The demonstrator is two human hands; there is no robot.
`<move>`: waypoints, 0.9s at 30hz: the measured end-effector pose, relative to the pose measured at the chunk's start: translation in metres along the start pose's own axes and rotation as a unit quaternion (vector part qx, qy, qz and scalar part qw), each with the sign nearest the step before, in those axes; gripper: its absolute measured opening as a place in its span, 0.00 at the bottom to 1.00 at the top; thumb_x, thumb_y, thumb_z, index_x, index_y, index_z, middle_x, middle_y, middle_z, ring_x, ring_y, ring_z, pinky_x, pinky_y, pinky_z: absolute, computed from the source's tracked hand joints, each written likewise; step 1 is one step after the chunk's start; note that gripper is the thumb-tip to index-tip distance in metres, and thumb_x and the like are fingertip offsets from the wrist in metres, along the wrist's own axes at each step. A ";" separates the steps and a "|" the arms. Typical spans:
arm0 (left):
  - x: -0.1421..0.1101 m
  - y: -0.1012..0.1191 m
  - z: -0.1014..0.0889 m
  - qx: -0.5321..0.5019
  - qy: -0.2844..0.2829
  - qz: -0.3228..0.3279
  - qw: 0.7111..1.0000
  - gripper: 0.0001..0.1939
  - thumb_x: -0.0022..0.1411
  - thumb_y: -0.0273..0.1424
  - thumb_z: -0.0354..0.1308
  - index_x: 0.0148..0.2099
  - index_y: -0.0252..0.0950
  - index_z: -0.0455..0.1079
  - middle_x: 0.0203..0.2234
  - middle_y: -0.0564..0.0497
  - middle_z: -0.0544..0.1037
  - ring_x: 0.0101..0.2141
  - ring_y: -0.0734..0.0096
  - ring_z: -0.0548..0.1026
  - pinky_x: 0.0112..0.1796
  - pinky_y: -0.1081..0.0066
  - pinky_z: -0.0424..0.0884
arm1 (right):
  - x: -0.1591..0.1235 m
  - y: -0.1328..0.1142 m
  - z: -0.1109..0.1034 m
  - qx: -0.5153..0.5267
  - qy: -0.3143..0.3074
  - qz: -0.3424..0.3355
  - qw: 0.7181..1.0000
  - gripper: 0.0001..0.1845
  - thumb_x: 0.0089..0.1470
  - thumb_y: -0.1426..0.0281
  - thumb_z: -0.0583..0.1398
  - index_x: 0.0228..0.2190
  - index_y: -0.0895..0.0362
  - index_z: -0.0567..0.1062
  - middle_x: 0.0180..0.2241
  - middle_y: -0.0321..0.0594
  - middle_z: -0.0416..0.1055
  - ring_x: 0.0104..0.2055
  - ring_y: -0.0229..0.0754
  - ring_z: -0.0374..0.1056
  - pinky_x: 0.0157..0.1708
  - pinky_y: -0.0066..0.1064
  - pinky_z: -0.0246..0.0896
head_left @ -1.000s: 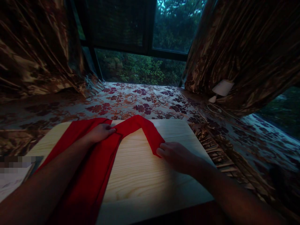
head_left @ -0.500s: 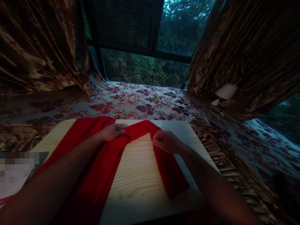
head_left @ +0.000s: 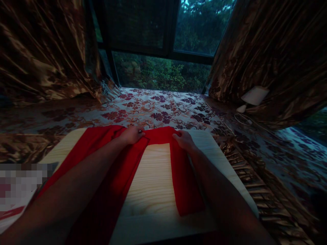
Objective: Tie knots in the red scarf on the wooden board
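Note:
A red long-sleeved shirt point(head_left: 122, 177) lies over the left half of a pale wooden table point(head_left: 150, 180). Its sleeve point(head_left: 159, 135) runs right along the far edge, then bends and comes down towards me, ending in a squared cuff. My left hand point(head_left: 133, 134) is closed in a pinch on the cloth where the sleeve joins the body. At the sleeve's bend, my right hand point(head_left: 185, 140) is closed on the red fabric, thumb on top. My left forearm crosses over the shirt's body and hides part of it.
Beyond the table is a flower-patterned cloth surface point(head_left: 160, 105) below a dark-framed window point(head_left: 168, 56). A small white lamp point(head_left: 255, 95) with its cord stands at the right. Heavy curtains point(head_left: 43, 51) hang on both sides. Something blurred out point(head_left: 17, 187) sits at the left edge.
My right hand has moved up to the bend of the sleeve. The sleeve's far stretch now lies straighter and its corner is squarer. The view has shifted slightly.

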State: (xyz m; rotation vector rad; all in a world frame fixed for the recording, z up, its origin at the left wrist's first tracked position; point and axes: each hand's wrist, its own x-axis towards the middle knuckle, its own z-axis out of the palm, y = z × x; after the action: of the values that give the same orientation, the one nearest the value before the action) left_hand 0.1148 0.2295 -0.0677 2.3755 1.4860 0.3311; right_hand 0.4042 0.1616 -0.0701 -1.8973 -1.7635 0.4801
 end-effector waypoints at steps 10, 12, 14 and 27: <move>-0.037 0.022 -0.022 -0.031 -0.154 -0.096 0.983 0.32 0.50 0.59 0.58 0.39 0.34 0.76 0.32 0.44 0.81 0.34 0.57 0.77 0.30 0.70 0.66 | 0.001 0.018 0.003 -0.068 0.075 0.057 0.993 0.16 0.60 0.59 0.56 0.41 0.56 0.77 0.41 0.48 0.78 0.42 0.48 0.73 0.41 0.35 0.62; -0.061 0.019 -0.028 -0.071 -0.177 -0.112 0.975 0.32 0.47 0.58 0.60 0.39 0.34 0.77 0.31 0.44 0.81 0.34 0.56 0.78 0.30 0.69 0.66 | 0.003 0.018 0.003 -0.072 0.075 0.062 0.993 0.17 0.59 0.59 0.56 0.41 0.56 0.77 0.41 0.49 0.78 0.42 0.49 0.73 0.41 0.35 0.62; -0.084 0.018 -0.030 -0.131 -0.178 -0.105 0.970 0.30 0.46 0.54 0.64 0.41 0.35 0.78 0.34 0.46 0.82 0.37 0.55 0.78 0.33 0.70 0.69 | 0.005 0.019 0.003 -0.074 0.077 0.066 0.992 0.17 0.59 0.58 0.57 0.41 0.56 0.77 0.41 0.49 0.78 0.42 0.49 0.73 0.41 0.35 0.62; -0.168 0.024 -0.028 -0.338 -0.169 -0.124 0.918 0.30 0.50 0.37 0.67 0.57 0.42 0.72 0.48 0.52 0.80 0.54 0.54 0.74 0.53 0.67 0.70 | 0.005 0.022 0.004 -0.075 0.079 0.056 0.992 0.18 0.58 0.57 0.57 0.41 0.57 0.78 0.41 0.50 0.78 0.42 0.50 0.72 0.38 0.35 0.60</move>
State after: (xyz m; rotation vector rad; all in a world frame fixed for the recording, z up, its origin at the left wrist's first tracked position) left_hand 0.0520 0.0719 -0.0374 1.5861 1.2272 0.2905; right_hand 0.4204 0.1665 -0.0852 -2.0845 -1.6371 0.2328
